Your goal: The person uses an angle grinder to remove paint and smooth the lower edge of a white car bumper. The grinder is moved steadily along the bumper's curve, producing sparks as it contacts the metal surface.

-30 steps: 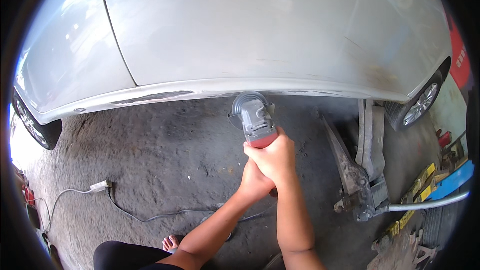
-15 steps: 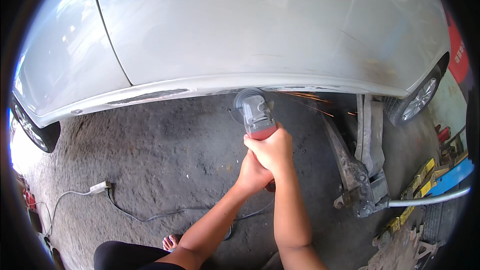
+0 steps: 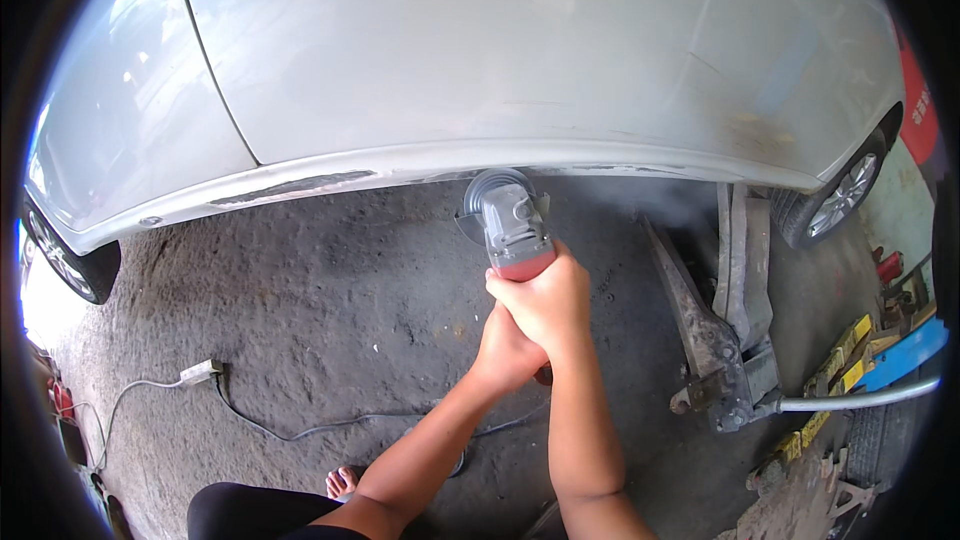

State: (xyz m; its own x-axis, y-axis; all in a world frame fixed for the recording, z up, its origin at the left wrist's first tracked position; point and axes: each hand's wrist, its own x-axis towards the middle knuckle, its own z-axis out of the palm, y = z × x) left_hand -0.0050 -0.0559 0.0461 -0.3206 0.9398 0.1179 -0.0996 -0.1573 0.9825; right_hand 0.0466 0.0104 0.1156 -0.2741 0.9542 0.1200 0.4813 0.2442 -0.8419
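An angle grinder (image 3: 517, 227) with a grey head and a red body points away from me. Its round disc (image 3: 497, 180) is at the lower edge of the silver car's sill (image 3: 400, 162); whether it touches there I cannot tell. My right hand (image 3: 552, 298) wraps round the red body just behind the head. Lower down, my left hand (image 3: 512, 348) is closed round the rear part of the tool, partly covered by the right wrist. Along the sill run dark, bare-looking patches (image 3: 290, 188), and pale dust or smoke (image 3: 630, 198) hangs right of the disc.
A floor jack (image 3: 735, 350) stands under the car at the right, its metal handle (image 3: 860, 397) reaching rightward. Power cable (image 3: 330, 427) crosses the concrete floor from a white socket block (image 3: 201, 372). Yellow and blue metal parts lie at far right. My foot (image 3: 341, 481) is below.
The orange sparks right of the disc are gone, and a pale haze shows there now. Both hands keep their grip; the grinder's head has shifted very slightly.
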